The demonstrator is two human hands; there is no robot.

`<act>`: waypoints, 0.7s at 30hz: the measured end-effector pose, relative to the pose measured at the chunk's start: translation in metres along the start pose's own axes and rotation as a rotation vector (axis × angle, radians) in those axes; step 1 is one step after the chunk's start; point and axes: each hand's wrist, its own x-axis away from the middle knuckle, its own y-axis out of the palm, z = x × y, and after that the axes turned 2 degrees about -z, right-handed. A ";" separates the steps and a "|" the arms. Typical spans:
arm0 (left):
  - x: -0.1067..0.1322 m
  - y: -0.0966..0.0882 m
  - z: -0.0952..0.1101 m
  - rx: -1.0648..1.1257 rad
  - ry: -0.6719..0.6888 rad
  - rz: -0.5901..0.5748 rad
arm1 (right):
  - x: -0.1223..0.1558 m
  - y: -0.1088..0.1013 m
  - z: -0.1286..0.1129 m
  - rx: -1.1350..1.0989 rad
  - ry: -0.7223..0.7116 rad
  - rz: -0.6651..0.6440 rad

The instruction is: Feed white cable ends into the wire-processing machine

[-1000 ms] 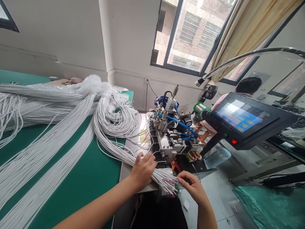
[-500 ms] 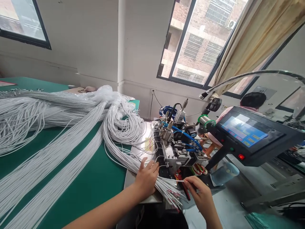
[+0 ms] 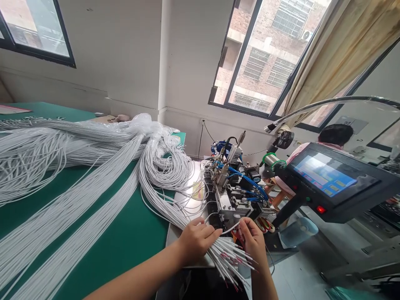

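Observation:
My left hand [image 3: 198, 238] is closed over a bundle of white cables [image 3: 223, 254], whose stripped ends with reddish and white wires fan out to the right below it. Between thumb and fingers, my right hand [image 3: 254, 239] pinches the end of a single white cable [image 3: 230, 228] that runs out from the left hand. This pinched end is close to the front of a bench machine [image 3: 229, 204] with metal cylinders and blue air tubes. The tip of the cable is mostly hidden by my fingers.
Long white cable bundles [image 3: 90, 187] lie over the green table [image 3: 131, 233]. A touchscreen panel [image 3: 325, 175] leans in at the right, with a solder wire spool [image 3: 272, 160] and a small fan [image 3: 285, 139] behind it. A person [image 3: 336, 135] sits beyond.
My right hand has moved up and slightly left toward the machine, bringing the pinched cable end with it. The left hand still holds the bundle, and the view has shifted slightly.

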 end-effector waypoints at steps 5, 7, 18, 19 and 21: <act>0.003 0.003 0.001 0.049 -0.018 -0.028 | -0.004 0.018 -0.005 -0.135 -0.029 -0.014; 0.004 0.003 0.002 0.045 -0.025 -0.074 | -0.004 0.018 -0.004 -0.090 -0.009 0.002; 0.000 -0.003 0.005 -0.034 -0.172 -0.074 | -0.009 -0.003 0.015 0.518 -0.043 -0.157; 0.000 -0.002 0.005 -0.034 -0.184 -0.082 | -0.010 -0.002 0.016 0.514 -0.046 -0.159; 0.001 0.000 0.006 -0.030 -0.204 -0.095 | -0.011 0.002 0.016 0.498 -0.044 -0.165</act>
